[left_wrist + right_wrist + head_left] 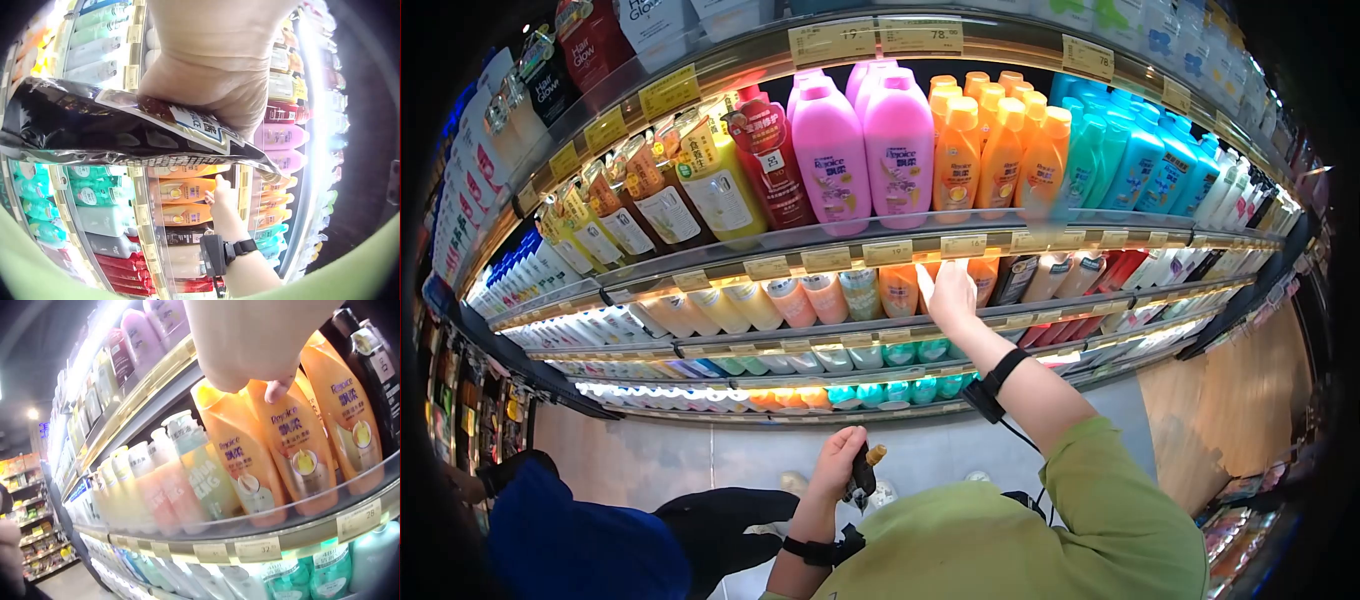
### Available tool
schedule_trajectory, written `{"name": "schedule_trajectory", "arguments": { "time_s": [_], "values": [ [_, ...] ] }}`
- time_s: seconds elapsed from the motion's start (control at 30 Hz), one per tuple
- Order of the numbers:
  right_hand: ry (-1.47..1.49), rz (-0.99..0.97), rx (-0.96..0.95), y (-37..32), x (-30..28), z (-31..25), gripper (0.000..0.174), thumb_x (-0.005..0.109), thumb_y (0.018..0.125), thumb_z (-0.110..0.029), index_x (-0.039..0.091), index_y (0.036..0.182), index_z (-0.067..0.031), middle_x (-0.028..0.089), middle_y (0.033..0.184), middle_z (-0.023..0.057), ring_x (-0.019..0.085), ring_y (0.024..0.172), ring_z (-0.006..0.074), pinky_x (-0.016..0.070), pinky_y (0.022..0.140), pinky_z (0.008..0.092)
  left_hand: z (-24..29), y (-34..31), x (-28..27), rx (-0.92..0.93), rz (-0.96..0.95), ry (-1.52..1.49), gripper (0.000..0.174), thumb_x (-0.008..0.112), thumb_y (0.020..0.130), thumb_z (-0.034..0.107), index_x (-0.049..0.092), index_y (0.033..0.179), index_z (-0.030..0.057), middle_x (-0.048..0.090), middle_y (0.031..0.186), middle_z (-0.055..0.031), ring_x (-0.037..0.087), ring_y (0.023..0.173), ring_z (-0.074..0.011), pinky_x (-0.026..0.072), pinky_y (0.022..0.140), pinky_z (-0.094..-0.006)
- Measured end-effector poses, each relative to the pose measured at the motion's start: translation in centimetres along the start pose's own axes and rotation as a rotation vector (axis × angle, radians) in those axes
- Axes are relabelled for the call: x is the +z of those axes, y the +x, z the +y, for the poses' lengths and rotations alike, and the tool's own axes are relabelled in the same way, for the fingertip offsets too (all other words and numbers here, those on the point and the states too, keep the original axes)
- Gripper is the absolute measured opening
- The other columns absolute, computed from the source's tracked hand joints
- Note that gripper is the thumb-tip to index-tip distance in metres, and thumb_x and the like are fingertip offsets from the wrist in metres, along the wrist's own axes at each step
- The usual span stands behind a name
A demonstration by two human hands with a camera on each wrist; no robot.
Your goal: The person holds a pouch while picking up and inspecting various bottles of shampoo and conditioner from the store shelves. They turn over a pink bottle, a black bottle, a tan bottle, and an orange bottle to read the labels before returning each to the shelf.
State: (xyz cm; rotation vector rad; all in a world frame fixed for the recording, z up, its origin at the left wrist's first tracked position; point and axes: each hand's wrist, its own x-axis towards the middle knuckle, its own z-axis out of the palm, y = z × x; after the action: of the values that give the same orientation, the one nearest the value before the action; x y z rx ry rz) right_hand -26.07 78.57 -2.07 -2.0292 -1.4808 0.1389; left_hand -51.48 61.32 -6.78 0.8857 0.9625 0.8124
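My right hand (pixel 952 298) reaches into the second shelf, at a row of orange Rejoice shampoo bottles. In the right wrist view its curled fingers cover the cap of the middle orange shampoo bottle (pixel 301 465), one fingertip against the bottle's shoulder. That bottle stands behind the clear shelf lip, between two more orange bottles (pixel 240 456). Low in front of my body, my left hand (pixel 836 462) grips a glossy black packet (pixel 69 125) with printed labels. A tan cap-like piece (pixel 877 454) shows beside that hand; the packet's other end is hidden by the hand.
Pink bottles (pixel 900 150) and more orange bottles (pixel 1002 160) fill the shelf above, with price tags along its edge (pixel 887 252). Pale pink bottles (pixel 165 487) stand left of the right hand, a dark bottle (pixel 372 369) right. A person in blue (pixel 585 540) is close at my left.
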Motion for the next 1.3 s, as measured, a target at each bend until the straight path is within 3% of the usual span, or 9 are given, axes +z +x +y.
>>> {"name": "schedule_trajectory", "arguments": {
  "time_s": [0.07,0.13,0.27,0.37,0.6,0.73,0.93,1.1,1.3],
  "values": [
    [-0.052,0.339,-0.327,-1.7,1.6,0.2,0.043,0.061,0.084,-0.035,0.055,0.102,0.0040,0.055,0.112,0.0246,0.062,0.081,0.0365,0.0513,0.072,0.0416,-0.1,-0.2,-0.8,0.026,-0.016,-0.004,0.032,0.052,0.094,0.034,0.052,0.072,0.0104,0.048,0.062,0.0052,0.042,0.055,-0.0036,0.0326,0.050,-0.0201],
    [-0.067,0.243,-0.326,-2.3,2.1,-0.9,0.049,0.061,0.084,-0.034,0.046,0.112,0.0036,0.047,0.122,0.0240,0.062,0.084,0.0363,0.0525,0.070,0.0402,0.1,-0.5,-1.3,0.018,-0.016,0.000,0.032,0.051,0.094,0.034,0.052,0.072,0.0104,0.049,0.061,0.0052,0.042,0.054,-0.0034,0.0326,0.049,-0.0198],
    [0.065,0.327,-0.266,-2.1,3.9,-3.2,0.047,0.060,0.086,-0.037,0.050,0.105,0.0051,0.052,0.114,0.0265,0.062,0.083,0.0370,0.0522,0.069,0.0415,0.2,-1.3,-2.8,-0.038,-0.040,-0.014,0.027,0.053,0.095,0.029,0.054,0.076,0.0099,0.047,0.066,0.0071,0.042,0.058,-0.0019,0.0352,0.053,-0.0192],
    [0.155,0.195,-0.009,-1.0,4.6,-4.6,0.048,0.061,0.083,-0.041,0.059,0.090,0.0057,0.062,0.087,0.0238,0.063,0.077,0.0383,0.0504,0.071,0.0424,0.4,-1.7,-3.6,-0.039,-0.028,-0.027,0.027,0.054,0.094,0.030,0.054,0.076,0.0103,0.048,0.066,0.0071,0.042,0.058,-0.0019,0.0353,0.053,-0.0192],
    [0.200,0.163,0.107,-0.6,4.4,-6.3,0.047,0.067,0.077,-0.043,0.065,0.091,0.0022,0.064,0.093,0.0231,0.063,0.082,0.0385,0.0495,0.076,0.0438,0.8,-2.5,-5.7,-0.061,0.014,-0.032,0.027,0.055,0.094,0.031,0.055,0.076,0.0104,0.048,0.066,0.0071,0.043,0.059,-0.0022,0.0360,0.054,-0.0196],
    [0.329,0.317,0.112,-2.4,3.7,-7.0,0.063,0.072,0.074,-0.036,0.047,0.118,0.0013,0.057,0.109,0.0250,0.060,0.090,0.0426,0.0476,0.080,0.0470,0.5,-2.0,-7.0,-0.039,-0.021,-0.025,0.027,0.054,0.094,0.031,0.055,0.077,0.0105,0.048,0.067,0.0066,0.043,0.060,-0.0028,0.0356,0.055,-0.0194],
    [0.380,0.243,0.114,-4.4,3.7,-6.2,0.065,0.073,0.073,-0.028,0.036,0.119,0.0009,0.055,0.107,0.0255,0.057,0.093,0.0460,0.0465,0.081,0.0491,0.8,-0.8,-6.8,-0.037,-0.028,0.044,0.032,0.051,0.094,0.035,0.053,0.074,0.0103,0.052,0.063,0.0031,0.044,0.053,-0.0049,0.0347,0.048,-0.0204],
    [0.638,0.332,-0.062,-6.7,4.3,-3.0,0.059,0.073,0.074,-0.017,0.038,0.118,-0.0008,0.055,0.102,0.0202,0.059,0.091,0.0351,0.0479,0.078,0.0400,0.6,0.5,-6.9,-0.051,-0.103,0.064,0.031,0.051,0.094,0.034,0.052,0.074,0.0104,0.051,0.062,0.0026,0.046,0.053,-0.0055,0.0357,0.048,-0.0211],
    [0.867,0.184,-0.271,-10.6,-6.4,-3.8,0.053,0.071,0.073,-0.009,0.042,0.117,-0.0021,0.057,0.105,0.0115,0.059,0.095,0.0188,0.0494,0.082,0.0292,1.9,1.5,-6.0,-0.108,-0.163,0.083,0.046,0.037,0.096,0.050,0.056,0.086,0.0085,0.054,0.063,-0.0010,0.045,0.041,-0.0087,0.0342,0.039,-0.0211]
  ]
}}
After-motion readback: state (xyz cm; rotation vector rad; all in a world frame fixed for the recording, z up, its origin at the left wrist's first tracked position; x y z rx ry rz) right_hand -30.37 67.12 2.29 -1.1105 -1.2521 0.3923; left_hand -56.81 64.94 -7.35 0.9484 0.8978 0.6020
